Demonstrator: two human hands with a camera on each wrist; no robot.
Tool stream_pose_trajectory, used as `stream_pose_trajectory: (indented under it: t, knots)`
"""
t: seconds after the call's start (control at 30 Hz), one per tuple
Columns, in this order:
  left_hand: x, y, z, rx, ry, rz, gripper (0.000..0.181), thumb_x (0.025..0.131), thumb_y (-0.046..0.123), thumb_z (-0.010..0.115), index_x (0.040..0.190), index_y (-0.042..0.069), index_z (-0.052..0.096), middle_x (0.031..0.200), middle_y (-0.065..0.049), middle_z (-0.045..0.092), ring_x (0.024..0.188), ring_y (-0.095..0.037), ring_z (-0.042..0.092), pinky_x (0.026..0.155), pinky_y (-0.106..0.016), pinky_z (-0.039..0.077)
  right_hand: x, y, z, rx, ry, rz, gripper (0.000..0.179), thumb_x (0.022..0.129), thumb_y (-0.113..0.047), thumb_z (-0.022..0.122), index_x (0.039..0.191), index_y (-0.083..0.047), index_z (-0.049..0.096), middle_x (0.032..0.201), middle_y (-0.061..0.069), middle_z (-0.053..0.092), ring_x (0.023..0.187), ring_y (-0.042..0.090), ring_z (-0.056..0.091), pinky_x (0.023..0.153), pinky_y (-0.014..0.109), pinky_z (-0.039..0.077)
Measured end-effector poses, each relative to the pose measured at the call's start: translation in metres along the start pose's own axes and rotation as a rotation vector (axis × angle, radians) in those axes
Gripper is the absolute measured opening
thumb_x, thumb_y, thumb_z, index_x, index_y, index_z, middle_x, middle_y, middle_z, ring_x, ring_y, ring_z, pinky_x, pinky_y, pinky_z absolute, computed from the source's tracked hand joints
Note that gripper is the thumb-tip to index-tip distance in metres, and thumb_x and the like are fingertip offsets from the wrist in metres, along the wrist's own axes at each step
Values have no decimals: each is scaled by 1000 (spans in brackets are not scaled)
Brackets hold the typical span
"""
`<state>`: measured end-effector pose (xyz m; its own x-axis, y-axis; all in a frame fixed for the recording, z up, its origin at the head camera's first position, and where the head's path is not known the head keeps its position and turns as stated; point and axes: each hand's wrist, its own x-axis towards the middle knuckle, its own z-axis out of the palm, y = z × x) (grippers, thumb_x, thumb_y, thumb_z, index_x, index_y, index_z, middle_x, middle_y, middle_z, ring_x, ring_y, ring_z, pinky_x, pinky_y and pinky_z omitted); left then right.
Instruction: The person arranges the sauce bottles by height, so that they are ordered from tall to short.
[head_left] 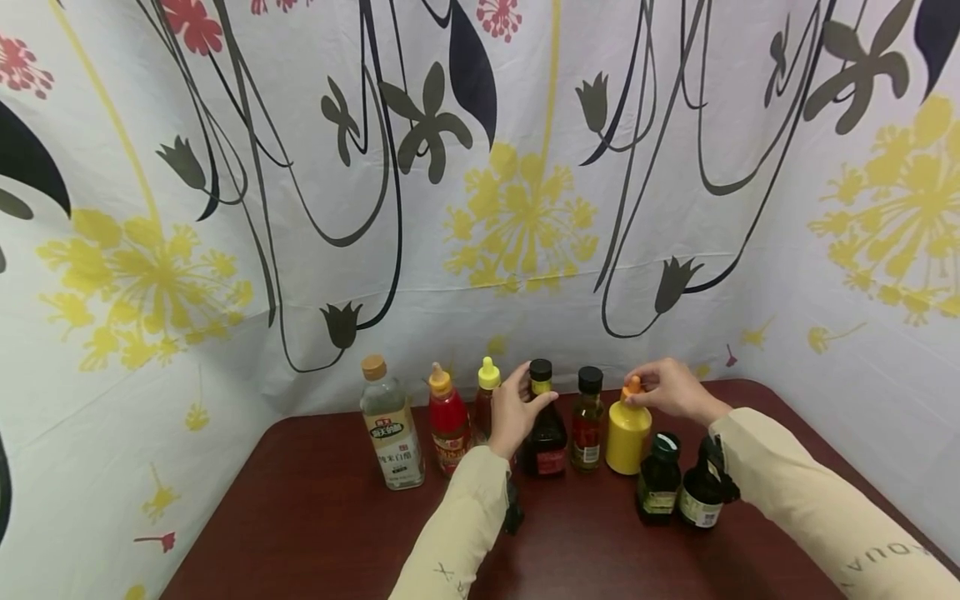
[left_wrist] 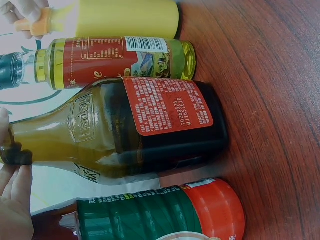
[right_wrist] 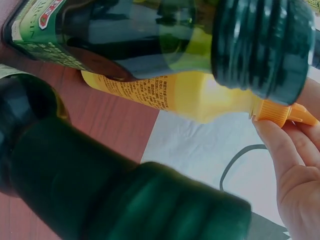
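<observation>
My left hand [head_left: 516, 412] holds the neck of a dark sauce bottle [head_left: 545, 446], which stands upright with a black cap and a red label. In the left wrist view this sauce bottle [left_wrist: 165, 110] shows "Haday" embossed on its glass. My right hand [head_left: 675, 390] pinches the orange cap of a yellow squeeze bottle [head_left: 628, 437] at the right end of the back row. Between these two stands an oil bottle [head_left: 588, 425] with a black cap and red label. Beside my left hand is a red-brown bottle [head_left: 485, 400] with a yellow nozzle cap, partly hidden by that hand.
At the left of the row stand a clear vinegar bottle [head_left: 393, 442] and a red sauce bottle [head_left: 448, 425]. Two dark green bottles, one [head_left: 660, 479] beside the other [head_left: 701, 500], stand below my right forearm. A patterned cloth [head_left: 480, 250] hangs behind the brown table [head_left: 315, 517].
</observation>
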<state>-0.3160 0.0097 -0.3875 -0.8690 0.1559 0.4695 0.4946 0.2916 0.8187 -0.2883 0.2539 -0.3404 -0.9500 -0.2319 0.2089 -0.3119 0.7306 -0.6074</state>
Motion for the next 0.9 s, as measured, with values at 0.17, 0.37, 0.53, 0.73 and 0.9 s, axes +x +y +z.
stream_pose_trajectory:
  t: [0.17, 0.37, 0.53, 0.73, 0.9]
  knots:
    - [-3, 2, -1, 5, 0, 9, 58, 74, 19, 71, 126, 6, 49, 112, -14, 58, 97, -23, 59, 77, -28, 49, -4, -3, 2, 19, -12, 18, 28, 75, -9, 70, 97, 7, 64, 92, 19, 64, 90, 33, 60, 73, 40, 49]
    - [-7, 4, -4, 0, 4, 4, 58, 74, 18, 72, 125, 5, 49, 111, -14, 59, 96, -23, 59, 77, -29, 49, -8, -10, 3, 43, -21, 46, 30, 77, -9, 69, 101, 8, 62, 97, 21, 62, 94, 35, 57, 77, 42, 48]
    - [-10, 7, -5, -5, -5, -1, 57, 74, 17, 72, 125, 6, 50, 111, -14, 59, 97, -23, 59, 77, -29, 49, -14, -14, 3, 58, -17, 40, 31, 77, -9, 69, 101, 9, 61, 96, 21, 62, 95, 36, 57, 78, 42, 47]
    - [-14, 10, -7, -11, -17, 0, 56, 74, 16, 72, 125, 6, 50, 111, -14, 59, 96, -23, 59, 76, -28, 49, -22, -18, 0, 76, -64, 49, 36, 80, -10, 66, 108, 10, 56, 102, 23, 60, 100, 37, 54, 80, 43, 46]
    - [-18, 13, -10, -14, -24, -3, 56, 74, 14, 71, 125, 5, 49, 111, -15, 59, 97, -24, 59, 77, -29, 49, -27, -22, -5, 78, -108, 57, 44, 82, -13, 63, 115, 12, 50, 109, 26, 56, 105, 40, 50, 83, 44, 45]
